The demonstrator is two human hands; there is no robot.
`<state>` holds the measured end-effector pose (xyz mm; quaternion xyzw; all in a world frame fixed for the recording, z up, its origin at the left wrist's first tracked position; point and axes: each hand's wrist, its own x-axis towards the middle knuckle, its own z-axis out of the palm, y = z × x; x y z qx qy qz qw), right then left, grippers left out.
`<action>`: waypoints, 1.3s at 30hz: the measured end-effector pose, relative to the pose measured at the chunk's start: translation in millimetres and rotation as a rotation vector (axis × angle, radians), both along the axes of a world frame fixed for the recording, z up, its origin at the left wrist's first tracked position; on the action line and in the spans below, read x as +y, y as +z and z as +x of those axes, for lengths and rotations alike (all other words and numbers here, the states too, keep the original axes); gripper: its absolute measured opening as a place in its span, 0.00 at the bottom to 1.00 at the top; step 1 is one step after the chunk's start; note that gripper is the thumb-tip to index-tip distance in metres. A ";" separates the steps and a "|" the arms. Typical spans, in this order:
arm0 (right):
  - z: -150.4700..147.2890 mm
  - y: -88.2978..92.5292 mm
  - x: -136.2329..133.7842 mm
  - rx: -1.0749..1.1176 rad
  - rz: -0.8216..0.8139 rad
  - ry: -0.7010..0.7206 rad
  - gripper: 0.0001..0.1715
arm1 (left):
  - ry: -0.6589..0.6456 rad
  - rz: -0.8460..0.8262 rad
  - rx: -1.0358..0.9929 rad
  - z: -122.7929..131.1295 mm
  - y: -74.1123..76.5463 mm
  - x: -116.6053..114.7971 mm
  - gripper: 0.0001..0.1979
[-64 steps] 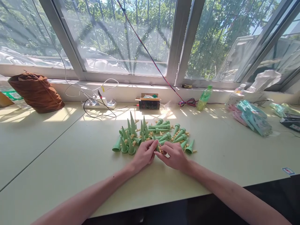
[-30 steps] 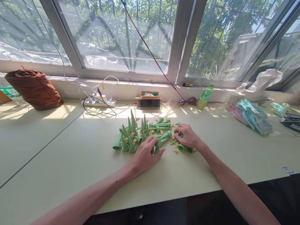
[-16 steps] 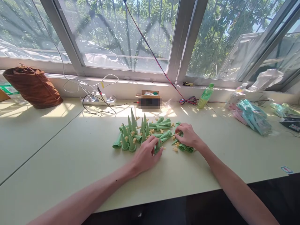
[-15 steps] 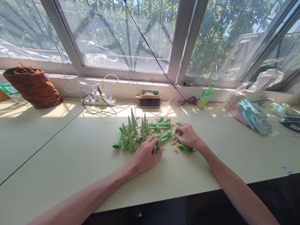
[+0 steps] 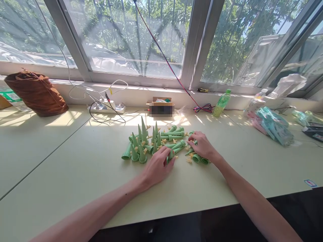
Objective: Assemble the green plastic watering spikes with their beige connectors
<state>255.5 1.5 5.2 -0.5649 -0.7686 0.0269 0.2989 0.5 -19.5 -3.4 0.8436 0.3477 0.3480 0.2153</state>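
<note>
A heap of green plastic cones with small yellow pieces scattered among them lies on the pale table. Some cones stand upright at the left of the heap, others lie on their sides. My left hand rests at the near edge of the heap, fingers curled round one green cone. My right hand reaches into the right side of the heap, fingertips pinched among cones and yellow pieces; what it pinches is too small to name.
A brown bag sits at the far left. A power strip with cables and a small box lie by the window. A green bottle and teal packets are at the right.
My hands were together over one cone at the front of the heap; the right hand then moved away to the heap's right side. The left hand has kept its cone.
</note>
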 end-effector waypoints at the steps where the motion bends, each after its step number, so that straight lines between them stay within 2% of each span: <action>1: -1.4 1.0 -0.5 0.033 0.037 0.016 0.04 | 0.001 -0.001 0.001 0.2 0.3 0.0 0.03; 5: -10.7 6.3 -4.9 0.141 0.155 0.054 0.05 | 0.009 -0.004 -0.006 0.8 1.9 0.4 0.04; 10: -23.2 8.4 -11.9 0.258 0.201 0.090 0.06 | 0.042 -0.048 -0.040 0.3 2.6 2.4 0.07; 19: -36.2 9.7 -19.7 0.302 0.198 0.265 0.04 | 0.052 -0.445 -0.339 3.6 5.9 3.4 0.18; 23: -40.6 12.2 -24.0 0.299 0.196 0.347 0.04 | 0.013 -0.548 -0.450 4.0 7.6 2.3 0.19; 29: -43.6 15.2 -27.8 0.328 0.209 0.393 0.04 | -0.023 -0.538 -0.534 4.8 8.3 2.4 0.19; 39: -44.2 16.0 -29.9 0.329 0.185 0.427 0.05 | -0.015 -0.523 -0.540 4.7 7.0 2.3 0.16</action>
